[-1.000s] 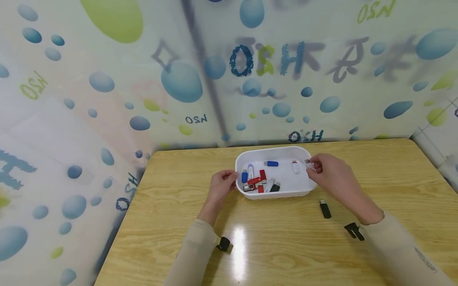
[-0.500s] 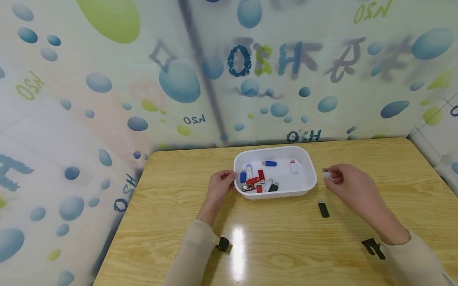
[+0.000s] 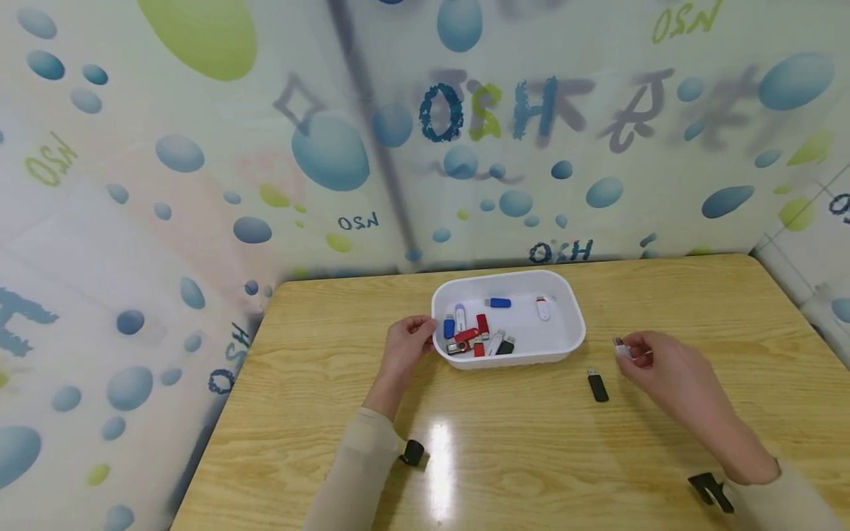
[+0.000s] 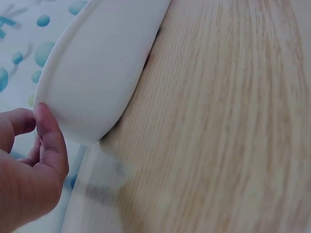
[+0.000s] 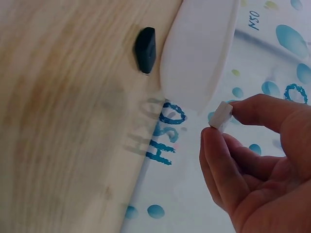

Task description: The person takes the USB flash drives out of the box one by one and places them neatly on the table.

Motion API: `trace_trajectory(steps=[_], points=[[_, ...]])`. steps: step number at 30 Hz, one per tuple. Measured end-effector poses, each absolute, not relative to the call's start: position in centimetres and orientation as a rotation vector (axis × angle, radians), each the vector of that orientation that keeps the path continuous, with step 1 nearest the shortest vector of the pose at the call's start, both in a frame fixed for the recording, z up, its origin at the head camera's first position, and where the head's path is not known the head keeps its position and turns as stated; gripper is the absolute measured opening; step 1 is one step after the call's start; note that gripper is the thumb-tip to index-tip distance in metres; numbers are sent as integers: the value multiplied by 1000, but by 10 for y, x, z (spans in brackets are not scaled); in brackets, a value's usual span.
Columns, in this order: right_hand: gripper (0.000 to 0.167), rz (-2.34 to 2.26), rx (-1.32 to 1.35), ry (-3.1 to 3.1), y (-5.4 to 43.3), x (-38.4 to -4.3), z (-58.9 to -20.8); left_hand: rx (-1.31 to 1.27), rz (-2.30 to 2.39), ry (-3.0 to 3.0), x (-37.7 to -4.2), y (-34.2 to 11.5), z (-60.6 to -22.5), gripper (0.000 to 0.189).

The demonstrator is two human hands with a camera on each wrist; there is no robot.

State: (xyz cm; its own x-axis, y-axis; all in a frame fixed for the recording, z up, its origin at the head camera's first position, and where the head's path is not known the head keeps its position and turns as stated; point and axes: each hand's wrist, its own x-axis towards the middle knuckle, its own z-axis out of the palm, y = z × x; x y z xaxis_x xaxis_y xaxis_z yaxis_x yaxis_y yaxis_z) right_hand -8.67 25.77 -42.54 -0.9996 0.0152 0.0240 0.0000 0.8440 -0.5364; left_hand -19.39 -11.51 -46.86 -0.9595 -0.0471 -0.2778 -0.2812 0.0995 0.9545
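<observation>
A white plastic tray (image 3: 564,352) holds several USB flash drives, among them a blue one (image 3: 501,303) and a white one with a red end (image 3: 543,309). My left hand (image 3: 406,344) pinches the tray's left rim between thumb and fingers, as the left wrist view also shows. To the right of the tray, my right hand (image 3: 671,369) pinches a white USB flash drive (image 5: 221,116) by thumb and fingertip, its metal plug pointing away. On the table below the tray's right end lies a black USB flash drive (image 3: 598,386), apart from the right hand.
The tray stands near the back edge of the wooden table (image 3: 518,450). Behind the table hangs a patterned sheet (image 3: 398,147) with drops and letters. Black straps (image 3: 413,453) show at both wrists.
My right hand has moved from the tray's right end, out over the table to the right and nearer, carrying the white USB flash drive. The left hand has stayed on the rim.
</observation>
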Motion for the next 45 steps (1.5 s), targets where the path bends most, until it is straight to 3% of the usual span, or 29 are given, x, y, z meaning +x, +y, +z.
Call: trace_trajectory(steps=[45], points=[[24,777,51,-3218,263,-92,-460,-331,1969,2162,-195,-117,-468,27]])
